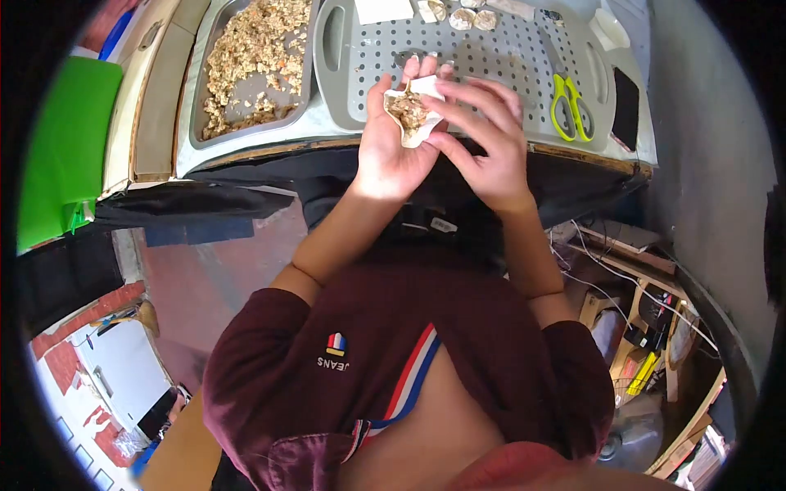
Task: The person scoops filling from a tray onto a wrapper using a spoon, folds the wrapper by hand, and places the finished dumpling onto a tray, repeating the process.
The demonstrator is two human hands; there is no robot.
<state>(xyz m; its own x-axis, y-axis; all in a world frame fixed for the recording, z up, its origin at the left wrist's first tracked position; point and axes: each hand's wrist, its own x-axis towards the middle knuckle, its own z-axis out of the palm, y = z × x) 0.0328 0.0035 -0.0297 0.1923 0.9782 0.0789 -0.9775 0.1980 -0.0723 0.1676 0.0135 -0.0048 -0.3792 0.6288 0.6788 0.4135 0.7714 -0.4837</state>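
Observation:
In my cupped, palm-up left hand (386,155) lies a thin white dumpling wrapper (419,137), with brown chopped filling (406,111) heaped in its middle. The wrapper is still spread, its edges partly raised. My right hand (491,147) comes in from the right, with its thumb and fingertips on the wrapper's right edge. Both hands are over the front edge of a grey perforated tray (372,61). Several folded dumplings (462,19) rest on that tray at the back. To the left, a metal pan (199,123) holds loose crumbly filling.
Scissors with lime-green handles (571,110) lie on the tray's right part. A black phone (625,108) is at the table's right end, near a white spoon-like dish (610,29). White wrappers (383,10) sit at the back. A green cover (70,147) stands far left.

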